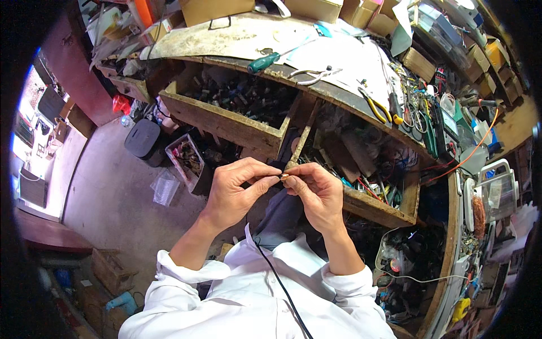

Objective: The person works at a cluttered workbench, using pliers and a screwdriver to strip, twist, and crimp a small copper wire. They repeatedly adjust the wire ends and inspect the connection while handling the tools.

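My left hand and my right hand meet in front of my chest, just below an open wooden drawer. Between their fingertips they pinch a very small, pale brownish part; its shape is too small to make out. Both hands have the fingers curled around it. White sleeves are rolled up on both forearms. A thin black cord runs down over my white shirt.
A curved wooden workbench holds a green-handled screwdriver, scissors, yellow-handled pliers and papers. A second open drawer on the right is full of wires and tools. A black bin and a box of parts stand on the floor at left.
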`<state>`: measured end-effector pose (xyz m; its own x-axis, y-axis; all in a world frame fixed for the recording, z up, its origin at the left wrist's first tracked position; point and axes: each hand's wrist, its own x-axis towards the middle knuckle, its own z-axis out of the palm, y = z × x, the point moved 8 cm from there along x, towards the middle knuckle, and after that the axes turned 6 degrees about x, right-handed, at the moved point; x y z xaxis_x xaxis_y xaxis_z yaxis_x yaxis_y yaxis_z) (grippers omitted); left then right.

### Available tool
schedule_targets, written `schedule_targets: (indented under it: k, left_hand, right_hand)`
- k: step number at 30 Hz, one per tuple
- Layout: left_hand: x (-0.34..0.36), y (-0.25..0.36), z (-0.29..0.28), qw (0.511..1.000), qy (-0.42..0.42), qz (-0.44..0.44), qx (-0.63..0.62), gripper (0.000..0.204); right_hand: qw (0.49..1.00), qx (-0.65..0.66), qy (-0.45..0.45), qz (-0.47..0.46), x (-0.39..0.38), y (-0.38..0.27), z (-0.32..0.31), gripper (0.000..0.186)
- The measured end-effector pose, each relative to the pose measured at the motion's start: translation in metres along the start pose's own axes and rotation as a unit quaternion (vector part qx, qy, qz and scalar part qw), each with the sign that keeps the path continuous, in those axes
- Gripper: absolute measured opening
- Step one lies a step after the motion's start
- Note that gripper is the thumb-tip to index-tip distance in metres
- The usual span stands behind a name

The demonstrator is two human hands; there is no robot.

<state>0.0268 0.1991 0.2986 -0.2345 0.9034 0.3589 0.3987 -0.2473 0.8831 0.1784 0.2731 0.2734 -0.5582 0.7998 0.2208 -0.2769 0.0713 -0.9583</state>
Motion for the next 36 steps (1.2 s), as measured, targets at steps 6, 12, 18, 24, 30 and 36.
schedule_targets:
  k: [6, 12, 18, 24, 30, 36]
  left_hand:
    - [-0.002, -0.003, 0.001, 1.0, -0.001, 0.002, -0.012, 0.014]
    - [-0.004, -0.015, 0.004, 0.996, -0.018, -0.049, -0.074, 0.016]
    - [-0.006, -0.026, 0.002, 0.991, -0.038, -0.071, -0.106, 0.019]
    - [-0.011, -0.039, 0.013, 0.961, -0.057, -0.131, -0.237, 0.02]
    - [-0.014, -0.039, 0.017, 0.961, -0.06, -0.11, -0.246, 0.02]
    - [-0.015, -0.04, 0.014, 0.956, -0.025, -0.154, -0.249, 0.021]
  right_hand:
    - [0.997, -0.075, 0.015, -0.033, 0.0, -0.01, 0.001, 0.007]
    - [0.978, -0.185, -0.014, -0.093, 0.002, -0.021, 0.001, 0.011]
    - [0.941, -0.288, 0.005, -0.176, 0.0, -0.04, -0.003, 0.018]
    - [0.988, -0.144, -0.004, -0.06, -0.002, -0.021, 0.002, 0.019]
    - [0.98, -0.177, -0.019, -0.088, -0.003, -0.015, 0.004, 0.017]
    - [0.968, -0.222, -0.03, -0.115, -0.005, -0.016, 0.004, 0.016]
